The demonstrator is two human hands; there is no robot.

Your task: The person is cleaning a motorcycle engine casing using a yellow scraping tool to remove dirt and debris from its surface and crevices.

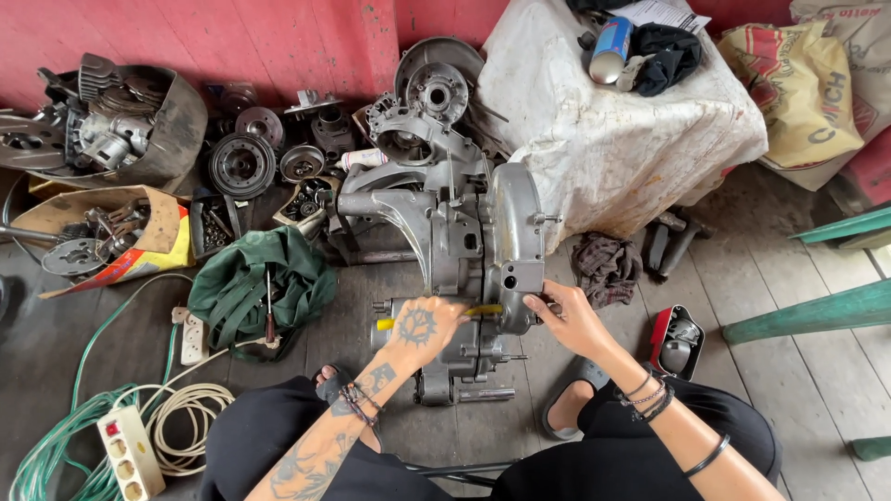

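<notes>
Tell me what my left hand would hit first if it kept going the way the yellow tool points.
Probably the right hand, which rests on the engine case at the tool's far end; depth is unclear.

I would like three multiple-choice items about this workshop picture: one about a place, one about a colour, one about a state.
1. Where does the green cloth bag lie?
A. left of the engine casing
B. on the white-covered block
C. right of the engine casing

2. What colour is the tool handle in the left hand?
A. red
B. yellow
C. blue

3. What does the right hand do?
A. hangs free
B. holds a cable
C. rests on the casing

Key: 1 A, the green cloth bag lies left of the engine casing. 2 B, a yellow handle sticks out of the left hand. 3 C, the right hand touches the casing's side.
</notes>
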